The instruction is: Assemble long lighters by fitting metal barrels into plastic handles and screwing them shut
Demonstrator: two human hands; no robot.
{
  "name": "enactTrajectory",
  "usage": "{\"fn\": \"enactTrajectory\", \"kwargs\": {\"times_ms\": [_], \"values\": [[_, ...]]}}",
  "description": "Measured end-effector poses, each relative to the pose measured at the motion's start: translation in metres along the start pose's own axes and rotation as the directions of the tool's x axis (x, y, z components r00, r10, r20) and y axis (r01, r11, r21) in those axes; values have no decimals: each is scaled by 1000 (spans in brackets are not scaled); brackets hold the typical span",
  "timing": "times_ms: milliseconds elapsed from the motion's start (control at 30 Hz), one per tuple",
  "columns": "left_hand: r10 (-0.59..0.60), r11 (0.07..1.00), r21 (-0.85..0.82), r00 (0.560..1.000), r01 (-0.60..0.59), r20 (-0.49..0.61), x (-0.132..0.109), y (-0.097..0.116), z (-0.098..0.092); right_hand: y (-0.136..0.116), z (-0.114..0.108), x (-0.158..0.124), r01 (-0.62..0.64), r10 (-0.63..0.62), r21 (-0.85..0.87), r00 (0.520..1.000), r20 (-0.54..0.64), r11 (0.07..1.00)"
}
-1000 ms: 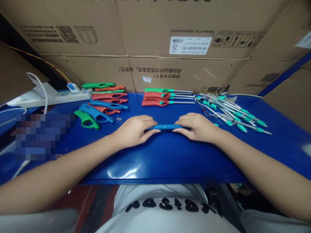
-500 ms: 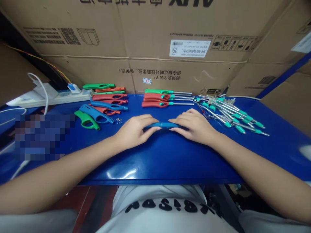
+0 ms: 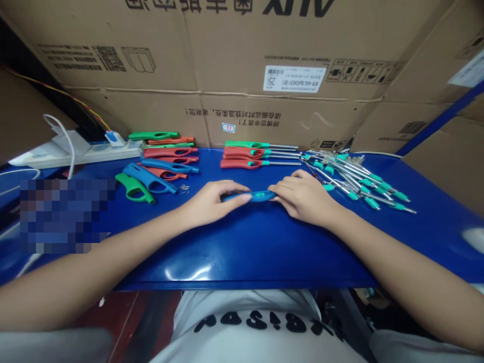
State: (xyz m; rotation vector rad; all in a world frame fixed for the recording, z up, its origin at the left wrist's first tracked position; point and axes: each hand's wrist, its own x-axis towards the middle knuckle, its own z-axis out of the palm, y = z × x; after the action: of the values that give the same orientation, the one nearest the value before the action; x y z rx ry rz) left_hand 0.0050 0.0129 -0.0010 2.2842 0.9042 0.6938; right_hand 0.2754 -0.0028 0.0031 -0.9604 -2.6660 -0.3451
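A blue plastic handle (image 3: 259, 195) lies lengthwise on the blue table (image 3: 242, 247), just beyond the table's middle, pinched at each end. The left hand (image 3: 209, 201) closes thumb and fingers around its left end; the right hand (image 3: 302, 196) wraps its fingers over the right end, so only the short middle stretch shows between them. Both grips look firm, with the piece pressed down against the table.

To do this step well, the person would likely need even pressure from both ends at once, keeping the two halves lined up along their seam so they snap shut without twisting; whether a metal part sits inside cannot be told.

At about ten o'clock from the handle lies a loose pile of handle shells (image 3: 159, 166) in green, red and blue, with a few tiny pins (image 3: 184, 188) just beside them. At twelve o'clock rest three finished lighters (image 3: 253, 154) in a row. At two o'clock spreads a heap of metal rods (image 3: 359, 179) with teal collars. Cardboard boxes (image 3: 242, 75) stand behind, and a power strip (image 3: 79, 151) sits far left.
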Motion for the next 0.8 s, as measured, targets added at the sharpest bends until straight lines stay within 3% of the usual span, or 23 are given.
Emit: {"fn": "enactTrajectory", "kwargs": {"times_ms": [67, 167, 333, 567, 800], "values": [[145, 971, 187, 988, -151, 44, -3, 0, 2, -1, 2, 0, 5, -6, 41, 1000, 26, 999], [230, 904, 349, 969, -247, 90, -6, -1, 4, -3, 3, 2, -5, -1, 100, 998, 62, 995], [256, 862, 436, 964, -260, 71, -4, -7, 1, 6, 0, 0, -85, 82, 47, 993, 81, 995], [265, 834, 497, 964, -240, 21, 1, -21, -12, 46, -9, -17, -274, 284, -146, 957, 53, 951], [272, 833, 499, 962, -237, 3, 2, -24, -14, 59, -12, -22, -276, 288, -146, 955, 69, 950]]}}
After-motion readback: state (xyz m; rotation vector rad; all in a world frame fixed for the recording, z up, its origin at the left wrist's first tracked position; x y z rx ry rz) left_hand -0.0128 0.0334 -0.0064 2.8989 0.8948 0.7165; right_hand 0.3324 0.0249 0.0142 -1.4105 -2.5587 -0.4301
